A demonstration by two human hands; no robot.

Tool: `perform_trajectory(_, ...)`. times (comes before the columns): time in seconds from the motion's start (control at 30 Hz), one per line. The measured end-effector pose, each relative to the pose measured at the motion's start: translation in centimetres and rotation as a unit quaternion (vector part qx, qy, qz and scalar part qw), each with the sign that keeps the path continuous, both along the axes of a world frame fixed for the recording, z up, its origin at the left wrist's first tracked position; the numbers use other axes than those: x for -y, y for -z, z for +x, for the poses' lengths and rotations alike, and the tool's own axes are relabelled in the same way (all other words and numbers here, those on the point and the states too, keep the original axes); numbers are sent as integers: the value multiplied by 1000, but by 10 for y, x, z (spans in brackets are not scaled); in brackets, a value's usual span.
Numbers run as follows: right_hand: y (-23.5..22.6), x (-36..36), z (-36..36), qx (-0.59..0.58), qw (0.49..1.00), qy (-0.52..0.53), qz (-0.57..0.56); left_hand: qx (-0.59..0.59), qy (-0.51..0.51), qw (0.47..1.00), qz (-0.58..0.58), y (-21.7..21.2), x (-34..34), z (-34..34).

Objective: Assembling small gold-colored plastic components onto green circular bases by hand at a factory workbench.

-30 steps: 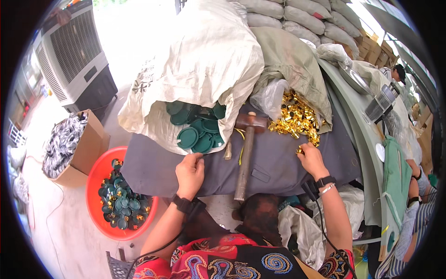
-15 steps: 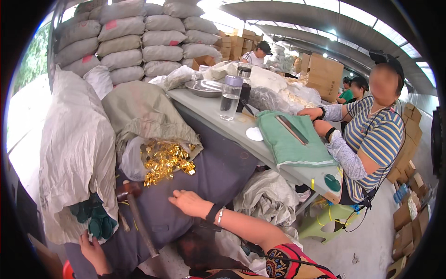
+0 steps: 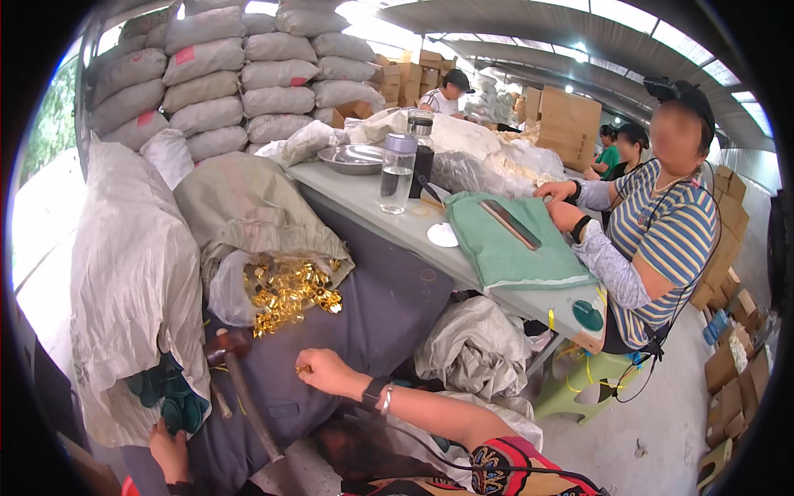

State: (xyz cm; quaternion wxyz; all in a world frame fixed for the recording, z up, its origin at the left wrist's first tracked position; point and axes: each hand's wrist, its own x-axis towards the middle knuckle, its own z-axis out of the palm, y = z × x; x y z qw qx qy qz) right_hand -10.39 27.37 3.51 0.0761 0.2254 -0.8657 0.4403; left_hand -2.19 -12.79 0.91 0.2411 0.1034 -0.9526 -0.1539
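At the mouth of a white woven sack [image 3: 136, 273], my left hand [image 3: 169, 455] has its fingers closed at the edge of a pile of dark green round pieces [image 3: 180, 407], seemingly on one of them. Over the dark cloth-covered surface [image 3: 389, 306], my right hand [image 3: 331, 374] pinches a small gold-coloured piece [image 3: 299, 370] between thumb and fingers. Shiny gold metal pieces [image 3: 294, 298] spill from a clear plastic bag inside a beige sack [image 3: 256, 207]. Between my hands lies a hammer [image 3: 252, 405] with a brown head and a long handle.
A grey table [image 3: 331, 182] holds a steel bowl [image 3: 351, 159], a water bottle [image 3: 397, 178] and a green cushion [image 3: 496, 256] with a dark flat bar. A person in a striped shirt [image 3: 662, 231] sits at its right side. Stacked sacks [image 3: 207, 83] stand behind; crumpled sacks [image 3: 475, 343] lie below the table.
My right hand has gone from spread fingers to a pinch on a small gold piece, shifting slightly down. My left hand has moved slightly right, its fingers closing by the green pieces.
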Motion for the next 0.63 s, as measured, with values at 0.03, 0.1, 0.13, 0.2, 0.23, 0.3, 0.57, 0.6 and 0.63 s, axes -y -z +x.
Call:
perform_trajectory(0.03, 3, 0, 2, 0, 1000, 1, 0, 0, 1, 1000, 0, 1, 1, -1)
perform_trajectory(0.1, 9, 2, 6, -58, 997, 20, -50, 9, 9, 1000, -13, 2, 1, -3)
perform_trajectory(0.13, 10, 1, 6, -58, 997, 20, -51, 9, 10, 1000, -14, 1, 0, -3)
perform_trajectory(0.2, 12, -1, 5, -77, 994, -20, 73, 2, 8, 1000, -13, 1, -2, -3)
perform_trajectory(0.23, 11, 0, 6, -78, 994, -20, 73, 2, 9, 1000, -13, 0, -2, -2)
perform_trajectory(0.3, 10, 1, 8, -100, 979, -12, 177, 9, 7, 1000, -10, -1, -1, -2)
perform_trajectory(0.57, 4, -1, 12, -109, 967, 0, 231, 26, 29, 999, -20, 0, 8, -6)
perform_trajectory(0.6, 1, -1, 12, -102, 965, -10, 240, 32, 37, 999, -20, 2, 10, -7)
perform_trajectory(0.63, -4, 0, 15, -97, 963, -13, 250, 36, 32, 999, -19, 3, 11, -9)
